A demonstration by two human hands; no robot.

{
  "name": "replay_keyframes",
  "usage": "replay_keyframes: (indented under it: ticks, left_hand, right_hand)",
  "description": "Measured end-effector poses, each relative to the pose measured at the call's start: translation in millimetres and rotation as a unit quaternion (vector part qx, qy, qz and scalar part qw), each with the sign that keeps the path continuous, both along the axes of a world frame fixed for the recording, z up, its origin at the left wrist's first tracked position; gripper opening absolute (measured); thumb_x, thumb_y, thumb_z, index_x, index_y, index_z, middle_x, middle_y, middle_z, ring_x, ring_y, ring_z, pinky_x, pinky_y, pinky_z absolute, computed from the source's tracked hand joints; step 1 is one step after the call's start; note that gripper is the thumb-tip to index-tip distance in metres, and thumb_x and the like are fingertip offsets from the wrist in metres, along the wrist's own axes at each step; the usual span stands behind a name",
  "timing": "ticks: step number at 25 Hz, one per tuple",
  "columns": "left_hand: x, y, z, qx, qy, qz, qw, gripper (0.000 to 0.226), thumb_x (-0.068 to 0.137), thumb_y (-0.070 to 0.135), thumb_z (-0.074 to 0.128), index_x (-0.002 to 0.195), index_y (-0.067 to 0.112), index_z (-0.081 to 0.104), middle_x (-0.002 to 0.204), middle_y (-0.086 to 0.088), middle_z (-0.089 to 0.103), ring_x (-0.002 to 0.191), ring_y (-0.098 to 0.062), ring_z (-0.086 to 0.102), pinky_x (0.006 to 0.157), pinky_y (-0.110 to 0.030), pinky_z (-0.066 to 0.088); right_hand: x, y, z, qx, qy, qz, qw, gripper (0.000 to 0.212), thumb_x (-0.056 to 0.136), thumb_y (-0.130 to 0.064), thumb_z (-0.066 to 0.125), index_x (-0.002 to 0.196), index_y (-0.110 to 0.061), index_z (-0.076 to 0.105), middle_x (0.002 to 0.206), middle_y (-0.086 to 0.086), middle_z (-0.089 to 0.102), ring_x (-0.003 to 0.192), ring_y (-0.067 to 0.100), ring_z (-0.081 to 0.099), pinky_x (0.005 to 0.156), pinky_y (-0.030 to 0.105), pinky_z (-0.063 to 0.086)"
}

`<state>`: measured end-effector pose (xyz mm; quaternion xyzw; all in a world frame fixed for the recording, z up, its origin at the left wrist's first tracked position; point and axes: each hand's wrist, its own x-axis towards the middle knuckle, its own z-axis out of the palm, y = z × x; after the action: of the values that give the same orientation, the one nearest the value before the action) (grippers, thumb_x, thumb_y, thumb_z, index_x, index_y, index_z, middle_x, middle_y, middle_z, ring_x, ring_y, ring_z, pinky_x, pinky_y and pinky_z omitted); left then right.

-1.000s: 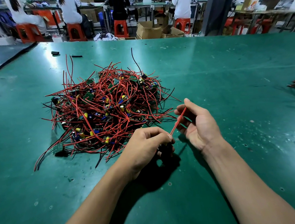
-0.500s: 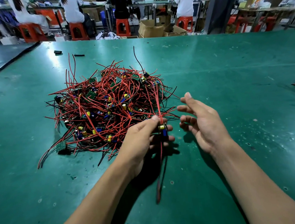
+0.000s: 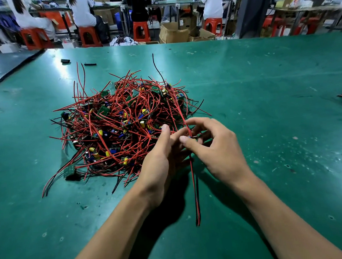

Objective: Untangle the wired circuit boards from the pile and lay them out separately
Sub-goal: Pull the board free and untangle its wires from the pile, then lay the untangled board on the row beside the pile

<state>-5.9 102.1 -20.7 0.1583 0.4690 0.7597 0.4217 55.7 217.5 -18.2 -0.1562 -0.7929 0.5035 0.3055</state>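
One wired circuit board point(image 3: 191, 137), pinched by left hand point(image 3: 158, 159) and right hand point(image 3: 215, 146) at the near right edge of the pile point(image 3: 119, 121), looks almost freed, its leads point(image 3: 195, 189) trailing nearward; nearly the whole tangle awaits sorting.

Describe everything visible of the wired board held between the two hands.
The wired board is small and mostly hidden by fingers; only a glimpse of blue and yellow parts shows. The right hand pinches it with thumb and curled fingers; the left hand meets it opposite with its fingers, their hold hidden. It is held at the near edge of the pile. One red wire runs up from it across the tangle; a red and black pair hangs down toward the green table.
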Motion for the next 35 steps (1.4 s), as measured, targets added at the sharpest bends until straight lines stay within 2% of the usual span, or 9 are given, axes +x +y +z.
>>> replay_keyframes:
  ticks: [2, 3, 6, 11, 13, 16, 19, 28, 35]
  left_hand:
    - [2, -1, -2, -0.01, 0.059, 0.023, 0.998, 0.048, 0.103, 0.047, 0.032, 0.127, 0.019, 0.063, 0.12, -0.004, 0.071, 0.111, -0.016, 0.067, 0.097, -0.038, 0.053]
    - [1, -2, -5, -0.046, 0.144, 0.065, 0.986, 0.037, 0.103, 0.039, 0.042, 0.119, 0.018, 0.067, 0.114, -0.004, 0.073, 0.104, -0.015, 0.07, 0.092, -0.037, 0.056]
    - [-6, -8, -16, -0.205, 0.444, 0.252, 0.835, 0.012, 0.093, 0.02, 0.064, 0.101, 0.023, 0.072, 0.088, 0.011, 0.073, 0.079, -0.003, 0.068, 0.081, -0.028, 0.057]
    - [-15, -12, -23, -0.325, 0.513, 0.245, 0.756, 0.039, 0.091, 0.028, 0.061, 0.13, 0.021, 0.062, 0.087, 0.01, 0.07, 0.057, -0.013, 0.057, 0.069, -0.038, 0.057]
    - [-14, -11, -24, -0.351, 0.536, 0.222, 0.735, 0.049, 0.092, 0.031, 0.059, 0.139, 0.02, 0.054, 0.093, 0.006, 0.072, 0.058, -0.021, 0.057, 0.068, -0.041, 0.057]
    - [-12, -11, -23, -0.364, 0.549, 0.2, 0.725, 0.052, 0.092, 0.034, 0.058, 0.142, 0.021, 0.05, 0.099, 0.002, 0.072, 0.078, -0.028, 0.065, 0.076, -0.042, 0.056]
    - [-13, -12, -21, -0.354, 0.549, 0.212, 0.726, 0.045, 0.091, 0.03, 0.06, 0.135, 0.02, 0.057, 0.097, 0.0, 0.072, 0.083, -0.025, 0.065, 0.08, -0.039, 0.055]
    - [-13, -13, -25, -0.295, 0.547, 0.259, 0.739, 0.022, 0.091, 0.022, 0.064, 0.111, 0.015, 0.07, 0.09, -0.002, 0.075, 0.078, -0.021, 0.069, 0.074, -0.038, 0.058]
    - [-7, -12, -20, -0.193, 0.614, 0.272, 0.715, 0.015, 0.09, 0.012, 0.067, 0.104, 0.013, 0.071, 0.091, 0.001, 0.074, 0.081, -0.017, 0.07, 0.072, -0.037, 0.055]
  right_hand:
    - [0, 5, 3, -0.031, -0.01, -0.001, 0.999, 0.045, 0.097, -0.024, 0.061, 0.116, 0.017, 0.062, 0.115, 0.036, 0.062, 0.118, 0.03, 0.06, 0.077, 0.01, 0.043]
    - [0, 13, 2, 0.0, -0.027, -0.042, 0.999, 0.036, 0.096, -0.021, 0.062, 0.114, 0.01, 0.067, 0.113, 0.031, 0.065, 0.116, 0.034, 0.061, 0.082, 0.013, 0.046]
    - [8, 46, -5, 0.1, -0.088, -0.184, 0.974, 0.017, 0.086, -0.017, 0.07, 0.102, -0.02, 0.076, 0.095, 0.001, 0.072, 0.093, 0.021, 0.067, 0.087, 0.03, 0.05]
    - [15, 61, -14, 0.192, -0.313, -0.233, 0.9, 0.03, 0.088, -0.028, 0.067, 0.118, -0.025, 0.07, 0.114, 0.006, 0.07, 0.113, 0.033, 0.058, 0.093, 0.037, 0.047]
    - [13, 51, -19, 0.247, -0.295, -0.222, 0.896, 0.034, 0.091, -0.03, 0.066, 0.124, -0.024, 0.068, 0.12, 0.009, 0.064, 0.116, 0.033, 0.052, 0.097, 0.04, 0.043]
    - [3, 28, -24, 0.24, -0.144, -0.167, 0.945, 0.028, 0.092, -0.02, 0.066, 0.119, -0.017, 0.071, 0.114, 0.006, 0.063, 0.108, 0.026, 0.055, 0.098, 0.036, 0.043]
    - [-4, 23, -30, 0.145, -0.141, -0.123, 0.972, 0.024, 0.092, -0.017, 0.065, 0.115, -0.016, 0.073, 0.113, 0.005, 0.066, 0.104, 0.023, 0.063, 0.1, 0.032, 0.045]
    - [3, 58, -31, 0.136, -0.21, -0.24, 0.938, 0.024, 0.091, -0.027, 0.064, 0.113, -0.023, 0.073, 0.116, 0.007, 0.071, 0.113, 0.03, 0.062, 0.107, 0.041, 0.04]
    - [-4, 12, -26, 0.189, -0.071, 0.032, 0.979, 0.035, 0.078, -0.027, 0.07, 0.113, -0.024, 0.073, 0.106, -0.007, 0.069, 0.1, 0.011, 0.061, 0.097, 0.039, 0.048]
